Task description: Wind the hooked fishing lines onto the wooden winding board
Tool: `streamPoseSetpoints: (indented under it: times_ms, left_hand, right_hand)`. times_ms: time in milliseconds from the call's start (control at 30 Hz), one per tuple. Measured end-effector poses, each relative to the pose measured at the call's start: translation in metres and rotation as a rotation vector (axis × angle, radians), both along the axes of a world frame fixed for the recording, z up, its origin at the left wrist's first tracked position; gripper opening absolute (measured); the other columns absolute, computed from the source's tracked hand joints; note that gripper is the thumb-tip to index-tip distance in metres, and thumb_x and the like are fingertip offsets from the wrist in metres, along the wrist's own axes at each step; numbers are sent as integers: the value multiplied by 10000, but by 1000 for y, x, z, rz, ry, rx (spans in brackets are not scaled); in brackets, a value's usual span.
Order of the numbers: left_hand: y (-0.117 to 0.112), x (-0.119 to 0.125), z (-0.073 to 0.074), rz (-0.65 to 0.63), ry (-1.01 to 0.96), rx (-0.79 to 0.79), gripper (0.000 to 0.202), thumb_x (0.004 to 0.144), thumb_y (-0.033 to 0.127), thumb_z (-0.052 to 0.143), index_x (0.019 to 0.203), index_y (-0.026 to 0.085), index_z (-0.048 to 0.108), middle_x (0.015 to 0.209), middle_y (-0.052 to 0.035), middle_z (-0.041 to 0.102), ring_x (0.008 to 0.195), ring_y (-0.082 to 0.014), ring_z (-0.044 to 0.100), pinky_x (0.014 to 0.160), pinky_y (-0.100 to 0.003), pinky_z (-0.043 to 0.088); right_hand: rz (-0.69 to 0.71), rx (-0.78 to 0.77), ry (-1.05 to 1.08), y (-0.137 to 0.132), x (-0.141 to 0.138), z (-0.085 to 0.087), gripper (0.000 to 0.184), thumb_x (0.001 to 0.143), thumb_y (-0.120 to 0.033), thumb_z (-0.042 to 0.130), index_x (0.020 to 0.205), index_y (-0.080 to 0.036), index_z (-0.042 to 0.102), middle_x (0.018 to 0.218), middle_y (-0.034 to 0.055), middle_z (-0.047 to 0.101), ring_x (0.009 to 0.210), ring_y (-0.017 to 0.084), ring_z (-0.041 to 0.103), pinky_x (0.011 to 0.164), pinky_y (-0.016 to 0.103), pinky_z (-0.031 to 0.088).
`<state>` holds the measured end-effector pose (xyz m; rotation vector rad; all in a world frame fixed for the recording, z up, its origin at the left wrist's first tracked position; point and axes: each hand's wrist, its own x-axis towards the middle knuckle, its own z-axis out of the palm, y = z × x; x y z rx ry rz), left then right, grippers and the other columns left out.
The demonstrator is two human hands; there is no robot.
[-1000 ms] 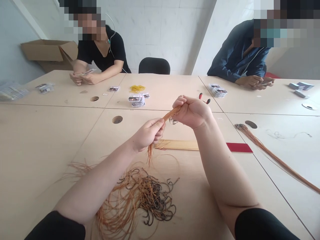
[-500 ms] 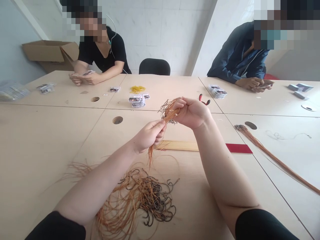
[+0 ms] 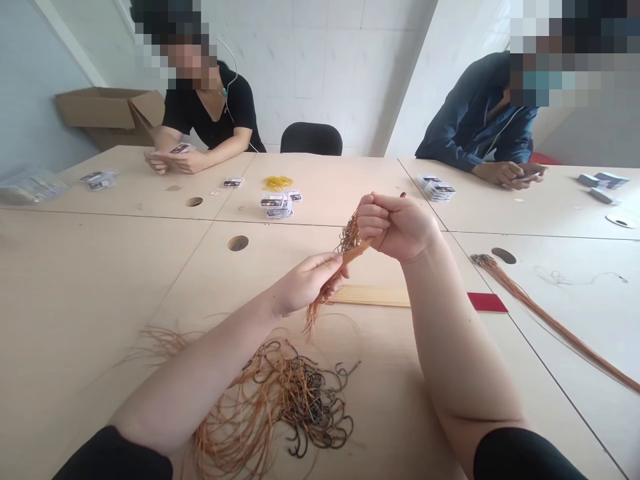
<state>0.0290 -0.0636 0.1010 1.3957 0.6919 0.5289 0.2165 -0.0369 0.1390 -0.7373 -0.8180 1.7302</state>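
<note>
Up in front of me, a bundle of orange fishing line point(image 3: 357, 251) is stretched between both hands. My left hand point(image 3: 314, 281) is closed around its lower part, and loose line ends hang below the fingers. My right hand point(image 3: 400, 225) grips the upper part in a fist. Small fish hooks point(image 3: 349, 233) on the bundle dangle between the hands, partly behind the right fingers. Below, a tangled pile of dark fish hooks point(image 3: 313, 400) with orange lines lies on the table, partly covered by my left forearm.
A yellowish flat strip point(image 3: 373, 295) and a red piece point(image 3: 487, 303) lie beyond my forearms. Another hook-and-line bundle point(image 3: 535, 303) stretches along the right. Small packets point(image 3: 277, 203) and yellow pieces point(image 3: 278, 183) sit farther back. Two people point(image 3: 213, 127) sit opposite, handling small items.
My right hand has turned and closed into a fist, moving slightly right. My left hand has shifted right and a little down. The bundle between them is now pulled straighter.
</note>
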Motion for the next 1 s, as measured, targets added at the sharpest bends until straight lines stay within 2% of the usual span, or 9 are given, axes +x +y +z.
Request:
streamPoseSetpoints:
  times_ms: [67, 167, 300, 433, 567, 667, 767, 900, 1000]
  left_hand:
    - [0, 0, 1, 148, 31, 208, 280, 897, 370, 388, 767, 153, 507, 703, -11, 501, 676, -119, 467, 627, -242, 384]
    - [4, -3, 0, 419, 73, 463, 204, 873, 313, 431, 788, 161, 539, 804, -25, 551, 811, -141, 497, 721, -251, 393]
    - [9, -8, 3, 550, 128, 652, 101, 820, 269, 530, 862, 183, 562, 917, -36, 590, 898, -159, 524, 774, -273, 398]
    - [7, -11, 10, 484, 210, 844, 216, 797, 323, 599, 979, 207, 581, 1067, -56, 595, 1044, -193, 501, 895, -328, 370]
    - [4, -10, 14, 303, 237, 948, 295, 863, 363, 513, 1129, 238, 544, 1184, -67, 565, 1159, -208, 428, 995, -370, 301]
    - [3, -10, 18, 143, 211, 1001, 306, 909, 332, 426, 1194, 239, 489, 1230, -71, 536, 1163, -205, 412, 1025, -376, 263]
    - [2, -10, 21, 71, 219, 1028, 250, 925, 306, 381, 1127, 215, 498, 1114, -74, 562, 1068, -200, 439, 986, -359, 295]
    - [5, -9, 13, 106, 243, 1064, 188, 936, 303, 343, 884, 199, 490, 871, -42, 539, 909, -183, 444, 898, -340, 348]
    - [9, -6, 3, 152, 249, 1092, 216, 947, 280, 303, 802, 200, 441, 804, -25, 507, 865, -172, 436, 874, -337, 365]
  right_hand:
    - [63, -11, -77, -4, 6, 5, 254, 911, -182, 384, 660, -202, 420, 529, -74, 166, 402, 57, 143, 341, 171, 194]
    - [132, 15, -161, -11, 10, 12, 262, 920, -218, 368, 668, -200, 438, 527, -74, 146, 401, 56, 105, 331, 180, 137]
    - [188, 128, -277, -20, 11, 16, 260, 905, -236, 405, 650, -198, 439, 519, -71, 175, 418, 57, 109, 341, 189, 124]
    - [231, 242, -474, -32, 9, 20, 289, 863, -240, 503, 590, -194, 419, 516, -56, 237, 447, 58, 139, 360, 206, 107]
    - [263, 304, -572, -43, 5, 26, 337, 858, -261, 529, 558, -194, 391, 525, -46, 246, 466, 63, 160, 381, 223, 124]
    - [282, 365, -636, -47, 1, 28, 339, 872, -236, 489, 556, -191, 376, 532, -40, 255, 476, 67, 187, 399, 226, 160]
    - [296, 413, -681, -48, -6, 28, 339, 876, -206, 450, 553, -189, 349, 539, -39, 261, 479, 66, 207, 409, 225, 184]
    - [279, 383, -618, -46, -15, 25, 327, 867, -186, 425, 555, -186, 326, 538, -45, 254, 473, 60, 204, 401, 216, 168]
    - [264, 310, -560, -43, -19, 23, 307, 861, -170, 401, 563, -182, 327, 532, -54, 241, 467, 55, 174, 394, 210, 132]
